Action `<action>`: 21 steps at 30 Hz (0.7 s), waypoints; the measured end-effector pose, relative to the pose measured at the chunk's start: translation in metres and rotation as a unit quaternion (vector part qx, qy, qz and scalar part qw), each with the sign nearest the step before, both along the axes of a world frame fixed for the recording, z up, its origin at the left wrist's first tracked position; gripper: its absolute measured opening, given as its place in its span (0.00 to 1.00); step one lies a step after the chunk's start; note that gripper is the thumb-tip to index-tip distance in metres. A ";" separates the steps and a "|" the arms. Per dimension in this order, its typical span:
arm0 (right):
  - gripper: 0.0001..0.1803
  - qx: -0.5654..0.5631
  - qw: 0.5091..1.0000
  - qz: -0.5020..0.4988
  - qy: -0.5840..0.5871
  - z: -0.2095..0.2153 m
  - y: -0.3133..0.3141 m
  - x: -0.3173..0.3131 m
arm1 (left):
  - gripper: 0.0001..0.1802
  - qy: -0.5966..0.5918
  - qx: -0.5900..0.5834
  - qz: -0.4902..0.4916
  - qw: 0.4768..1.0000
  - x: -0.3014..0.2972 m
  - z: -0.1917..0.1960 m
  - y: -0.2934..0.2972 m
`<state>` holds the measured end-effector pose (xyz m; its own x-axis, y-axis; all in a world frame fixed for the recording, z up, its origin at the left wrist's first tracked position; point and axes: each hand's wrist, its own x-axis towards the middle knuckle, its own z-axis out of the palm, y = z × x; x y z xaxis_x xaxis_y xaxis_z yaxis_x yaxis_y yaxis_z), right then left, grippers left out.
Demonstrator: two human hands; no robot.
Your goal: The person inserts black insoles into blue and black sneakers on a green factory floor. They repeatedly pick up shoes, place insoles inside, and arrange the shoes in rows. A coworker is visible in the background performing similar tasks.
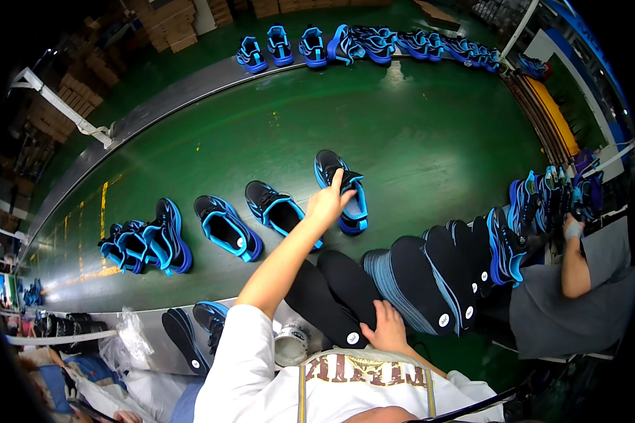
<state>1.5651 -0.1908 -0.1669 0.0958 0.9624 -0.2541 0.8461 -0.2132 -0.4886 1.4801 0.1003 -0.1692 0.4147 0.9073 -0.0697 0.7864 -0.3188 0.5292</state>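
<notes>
Left hand (326, 203) stretched to twelve o'clock, fingers curled onto tongue of glossy black-and-blue sneaker (342, 190) on smooth green conveyor belt (416, 141). Right hand (386, 328) at six o'clock, fingers pressed on flat black insoles (335, 296), fanned, matte.

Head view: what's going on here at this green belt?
A person at a green conveyor belt reaches the left hand onto a black-and-blue sneaker, gripping its collar. The right hand rests on a fanned row of black insoles. More sneakers lie along the belt; another person's arm works at the right.
</notes>
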 end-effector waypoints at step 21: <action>0.08 0.092 0.979 0.092 0.159 0.060 0.056 0.032 | 0.24 -0.097 -0.119 0.077 0.985 0.000 -0.033 0.051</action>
